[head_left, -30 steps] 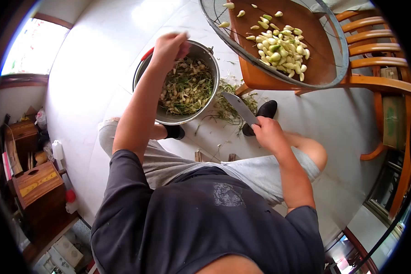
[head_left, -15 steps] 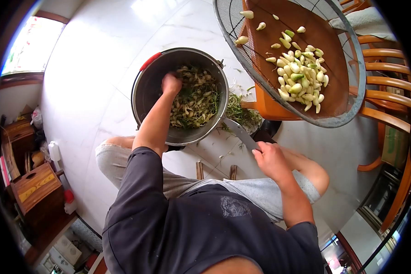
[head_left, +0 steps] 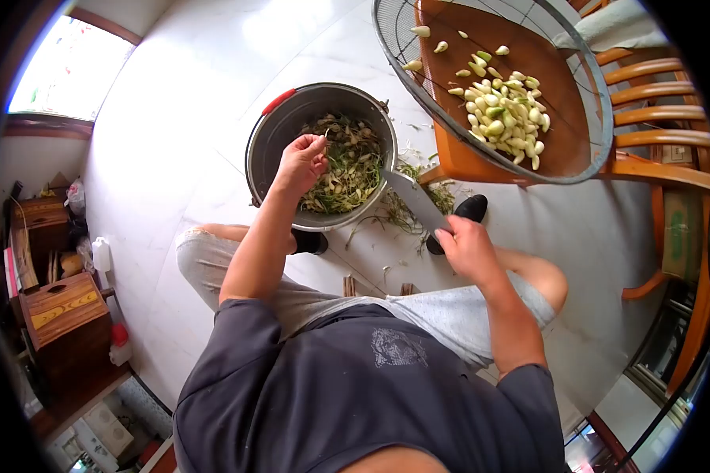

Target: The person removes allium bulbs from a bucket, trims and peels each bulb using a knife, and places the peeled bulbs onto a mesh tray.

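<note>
My left hand [head_left: 303, 161] is above the metal bucket [head_left: 262, 150], its thumb and fingers pinched together. A small pale tip shows at the fingertips, too small to make out. Inside the bucket lies a heap of small bulbs with green stalks [head_left: 347, 169]. My right hand [head_left: 467, 246] is closed around the handle of a broad-bladed knife [head_left: 418, 203], and the blade's tip points at the bucket's right rim. Peeled whitish bulbs [head_left: 509, 118] are piled in a round mesh sieve [head_left: 599, 146] up to the right.
The sieve rests on a wooden chair [head_left: 450, 154]. Cut green trimmings [head_left: 406, 209] lie on the tiled floor beside the bucket, close to my black shoe [head_left: 472, 208]. A wooden cabinet [head_left: 63, 315] stands at the left.
My left hand has risen from inside the bucket, its fingers now pinched above it. The knife stays in my right hand. The view has shifted slightly.
</note>
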{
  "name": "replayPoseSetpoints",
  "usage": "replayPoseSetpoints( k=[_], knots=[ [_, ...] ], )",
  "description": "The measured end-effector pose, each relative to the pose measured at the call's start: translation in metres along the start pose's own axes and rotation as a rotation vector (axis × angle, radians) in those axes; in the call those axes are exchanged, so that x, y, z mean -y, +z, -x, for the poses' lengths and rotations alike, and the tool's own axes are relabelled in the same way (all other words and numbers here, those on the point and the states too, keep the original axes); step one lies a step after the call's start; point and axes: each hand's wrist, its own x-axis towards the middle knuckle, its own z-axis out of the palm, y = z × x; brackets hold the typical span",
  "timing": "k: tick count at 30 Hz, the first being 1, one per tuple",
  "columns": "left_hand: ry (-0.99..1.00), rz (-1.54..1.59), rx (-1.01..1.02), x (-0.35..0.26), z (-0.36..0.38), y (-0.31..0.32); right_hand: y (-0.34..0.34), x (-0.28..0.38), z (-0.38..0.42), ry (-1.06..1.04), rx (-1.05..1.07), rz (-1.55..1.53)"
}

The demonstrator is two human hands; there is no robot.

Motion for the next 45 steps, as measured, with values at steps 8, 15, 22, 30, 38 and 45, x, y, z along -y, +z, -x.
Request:
replayPoseSetpoints(
  k=[8,15,22,30,38,45],
  knots=[
    [0.051,0.058,0.177,0.015,0.061,0.069,-0.016,0.023,0.015,0.080,-0.150,-0.246],
    [-0.023,-0.148,0.119,0.029,0.070,0.086,-0.013,0.019,0.022,-0.039,-0.263,-0.271],
    [-0.088,-0.065,0.089,0.051,0.081,0.108,-0.006,0.005,0.024,-0.074,-0.264,-0.172],
    [-0.111,0.030,0.082,0.065,0.081,0.124,0.001,-0.012,0.022,-0.082,-0.263,-0.098],
    [-0.067,0.032,0.129,0.065,0.077,0.123,0.011,-0.021,0.022,-0.101,-0.269,0.042],
    [0.076,0.021,0.267,0.048,0.077,0.121,0.001,-0.039,0.029,0.176,-0.150,0.100]
  ],
)
